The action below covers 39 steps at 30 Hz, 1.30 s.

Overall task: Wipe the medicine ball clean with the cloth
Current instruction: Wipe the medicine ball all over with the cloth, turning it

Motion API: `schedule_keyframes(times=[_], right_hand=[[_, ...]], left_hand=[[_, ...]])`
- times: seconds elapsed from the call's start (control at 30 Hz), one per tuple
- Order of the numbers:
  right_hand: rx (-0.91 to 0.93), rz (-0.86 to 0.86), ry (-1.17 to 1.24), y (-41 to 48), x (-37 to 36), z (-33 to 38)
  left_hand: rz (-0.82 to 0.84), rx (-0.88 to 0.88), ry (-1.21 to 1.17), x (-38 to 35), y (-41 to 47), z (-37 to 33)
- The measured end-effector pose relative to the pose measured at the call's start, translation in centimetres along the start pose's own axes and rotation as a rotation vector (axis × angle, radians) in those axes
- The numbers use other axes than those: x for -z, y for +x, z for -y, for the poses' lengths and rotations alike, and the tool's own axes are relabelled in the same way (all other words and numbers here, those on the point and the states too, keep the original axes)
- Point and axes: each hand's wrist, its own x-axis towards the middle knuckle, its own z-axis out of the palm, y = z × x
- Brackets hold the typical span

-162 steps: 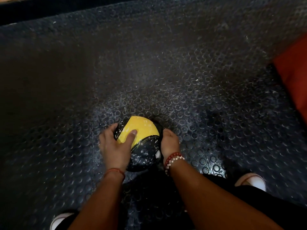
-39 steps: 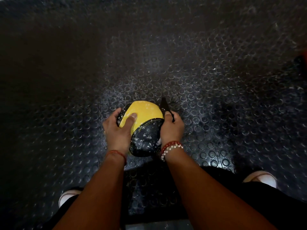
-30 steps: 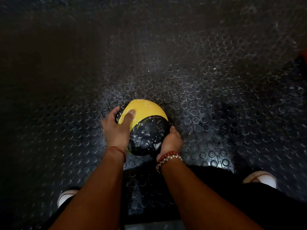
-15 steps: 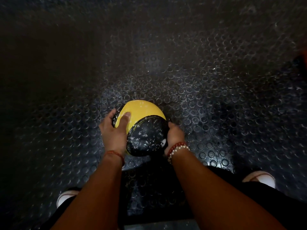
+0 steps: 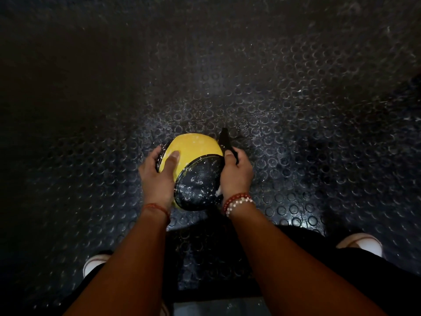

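Observation:
A yellow and black medicine ball (image 5: 193,151) sits on the dark floor in front of me, its black panel flecked with white specks. My left hand (image 5: 157,176) grips the ball's left side, thumb laid across the yellow panel. My right hand (image 5: 235,174) is against the upper right side of the ball and holds a dark cloth (image 5: 225,140). One end of the cloth sticks up past my fingers; the rest is hidden between palm and ball.
The floor is black studded rubber matting (image 5: 273,110), dusted with white flecks around the ball. My two white shoes (image 5: 93,265) (image 5: 364,244) stand on either side below, with my dark-clad legs between them and the ball.
My right hand has slid with the cloth from the ball's lower right up to its upper right, so the cloth's tip now shows. The left hand has kept its hold.

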Motion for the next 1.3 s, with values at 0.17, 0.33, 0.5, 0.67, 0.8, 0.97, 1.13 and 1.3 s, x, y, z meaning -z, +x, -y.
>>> schedule_keyframes(times=[0.17,0.33,0.5,0.67,0.8,0.97,1.13,1.3], right_hand=[[-0.445,0.081,0.189,0.8,1.5,-0.2],[-0.416,-0.121,0.204,-1.3,-0.3,-1.6],[0.124,-0.078,0.014,-3.2,-1.4,0.1],[0.285,-0.007,-0.122,-1.4,-1.6,0.6],[-0.140,-0.013,0.042,1.6,-0.5,0.1],[-0.020,-0.101,-0.001,-2.1,-0.5,-1.1],[0.404,-0.013,-0.220,-3.7,-1.3,-0.6],[0.529,0.051,-0.345,-0.6,-0.9,0.9]], left_hand=[[-0.007,0.013,0.016,0.1,0.2,0.1],[-0.022,0.002,0.018,-0.2,0.8,-0.1],[-0.068,0.047,-0.017,-0.5,1.2,0.2],[-0.080,0.053,-0.022,-0.5,1.1,0.5],[-0.098,0.053,-0.038,-0.9,0.7,0.2],[-0.121,0.062,-0.010,-1.4,0.6,-0.5],[-0.123,0.044,0.019,-1.4,0.2,-0.6],[-0.087,0.012,0.040,-1.7,-0.2,-0.4]])
